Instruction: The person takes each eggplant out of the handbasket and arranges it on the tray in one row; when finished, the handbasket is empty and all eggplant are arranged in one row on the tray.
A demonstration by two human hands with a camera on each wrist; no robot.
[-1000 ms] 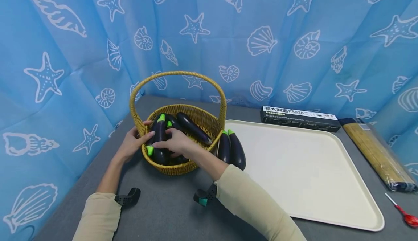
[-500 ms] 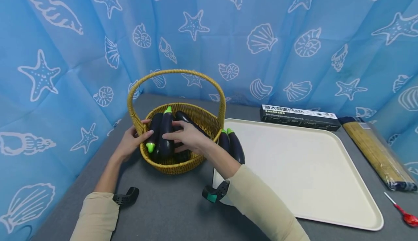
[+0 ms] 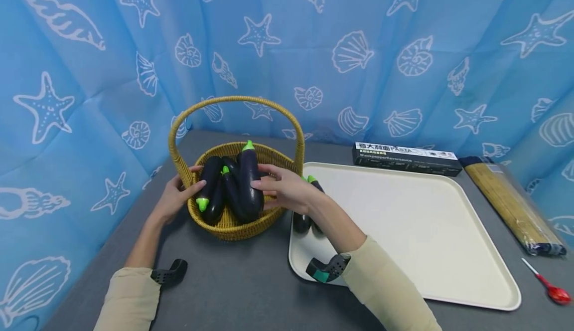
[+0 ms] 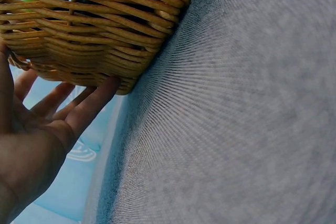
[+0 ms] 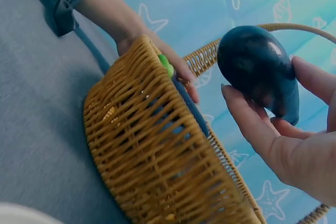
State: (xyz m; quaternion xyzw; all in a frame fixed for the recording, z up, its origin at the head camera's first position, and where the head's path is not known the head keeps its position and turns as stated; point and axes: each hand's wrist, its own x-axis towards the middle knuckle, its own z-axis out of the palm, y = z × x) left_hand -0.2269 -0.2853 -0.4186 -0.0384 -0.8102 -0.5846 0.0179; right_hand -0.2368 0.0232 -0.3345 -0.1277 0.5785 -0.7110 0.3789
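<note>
My right hand [image 3: 287, 190] grips a dark purple eggplant [image 3: 249, 186] with a green cap, thumb on one side and fingers on the other. In the right wrist view that eggplant [image 5: 257, 69] is raised above the rim of the wicker basket [image 5: 152, 129]. My left hand [image 3: 175, 197] holds the left side of the basket [image 3: 237, 232], its thumb over the rim beside an eggplant [image 3: 210, 176]. From the left wrist, the fingers of the left hand [image 4: 42, 135] lie against the outside of the weave. Several more eggplants lie inside the basket, partly hidden by the held one.
A cream tray [image 3: 403, 231] lies right of the basket, with two eggplants [image 3: 301, 222] at its left edge, partly behind my right hand. Behind it stands a black pasta box [image 3: 405, 159]. A bamboo mat in plastic [image 3: 513, 204] and a red spoon [image 3: 556, 293] lie farther right.
My right hand has taken hold of an eggplant, lifted it and moved right with it, uncovering others in the basket. The left hand has stayed at the basket's rim.
</note>
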